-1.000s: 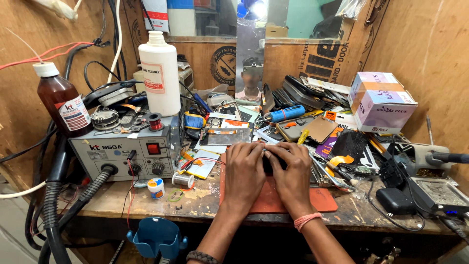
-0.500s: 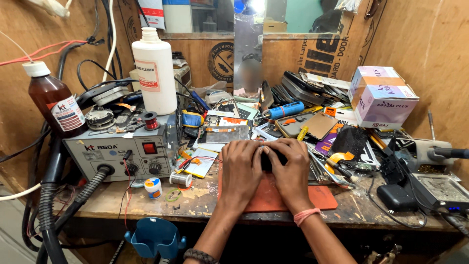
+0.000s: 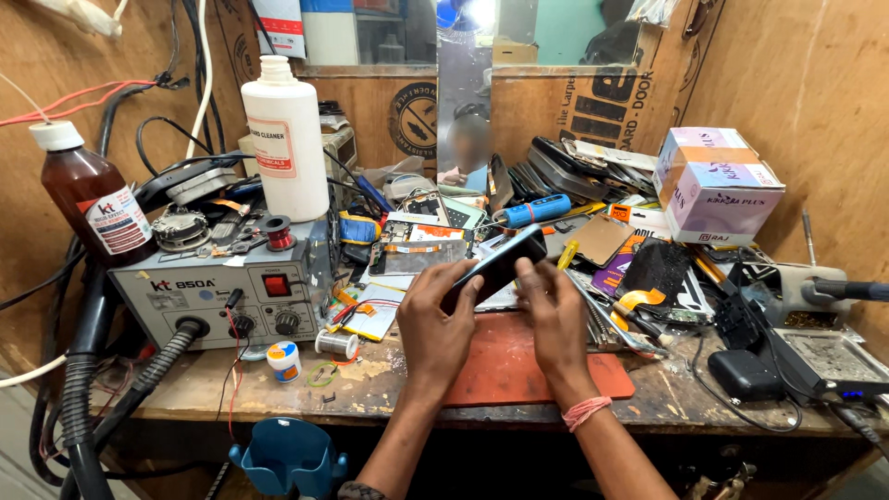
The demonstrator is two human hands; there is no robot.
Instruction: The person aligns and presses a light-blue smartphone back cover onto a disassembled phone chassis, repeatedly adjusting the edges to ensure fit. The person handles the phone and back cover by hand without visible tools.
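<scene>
1. Phone [image 3: 495, 268] position: you hold the dark handset above the red work mat [image 3: 519, 366], its long axis tilted, upper end toward the right rear.
2. Left hand [image 3: 440, 319]: fingers clamped on the lower end.
3. Right hand [image 3: 556, 319]: fingertips pinch the upper edge; both hands equally near.
4. Packages: white labelled bottle [image 3: 285, 139] left rear; brown bottle [image 3: 88, 196] far left; pink-and-white box [image 3: 713, 185] right.

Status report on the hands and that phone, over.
Left hand and right hand both grip the dark phone, tilted, lifted above the orange mat. Loose parts and tools crowd the bench around it.
</scene>
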